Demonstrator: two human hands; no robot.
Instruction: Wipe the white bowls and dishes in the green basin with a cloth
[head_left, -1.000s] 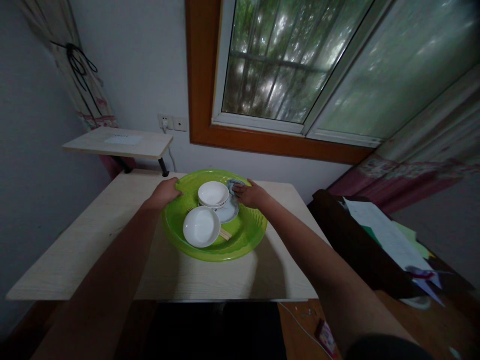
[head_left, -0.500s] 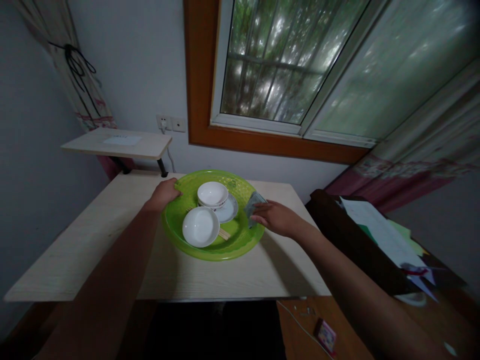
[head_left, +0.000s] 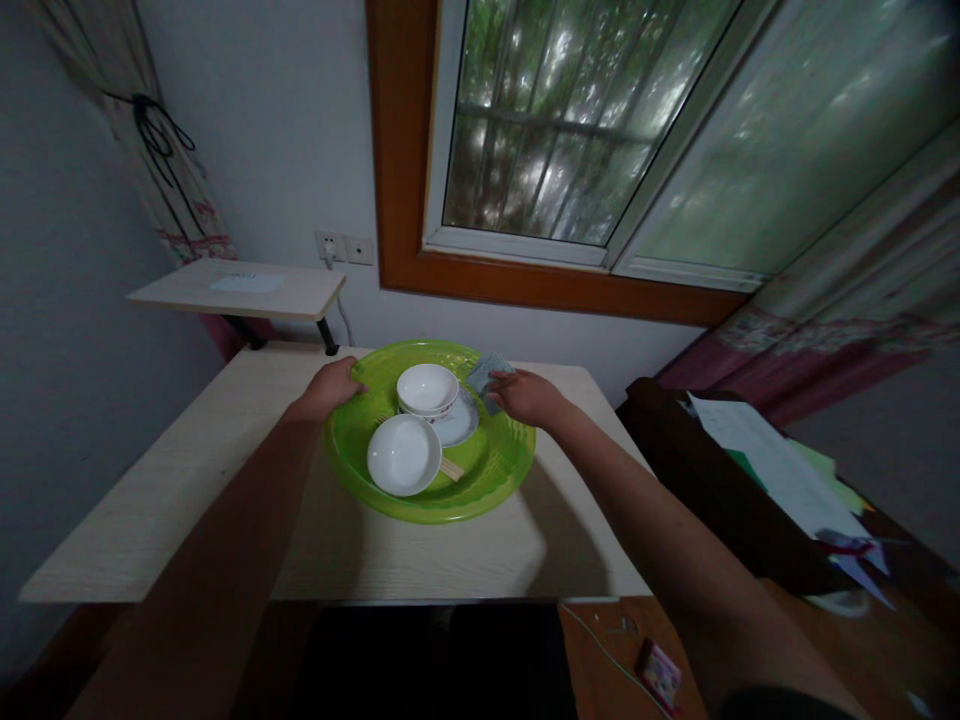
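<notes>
My left hand (head_left: 331,388) is closed on the left rim of a green plastic basin (head_left: 484,485), fingers curled over the edge. In my right hand (head_left: 527,397) a thin grey-green cloth (head_left: 486,372) is pinched over the basin's right side. Inside the basin, a stack of white bowls (head_left: 427,385) stands near the far side, beside a white plate (head_left: 464,422) that it partly covers. A separate white bowl (head_left: 403,457) sits nearer me, slightly tilted. Pale chopstick ends (head_left: 451,469) poke out from beneath that bowl; their other ends are hidden.
The basin is on a pale wooden table (head_left: 247,500). A small raised shelf (head_left: 247,290) carrying a paper stands at the back left. Papers (head_left: 757,450) lie on a dark piece of furniture at right. A cable (head_left: 607,655) and a pink box (head_left: 660,672) are on the floor.
My right hand has moved the cloth up and left, from the basin's right inner wall toward its far right side. My left hand keeps its hold on the rim.
</notes>
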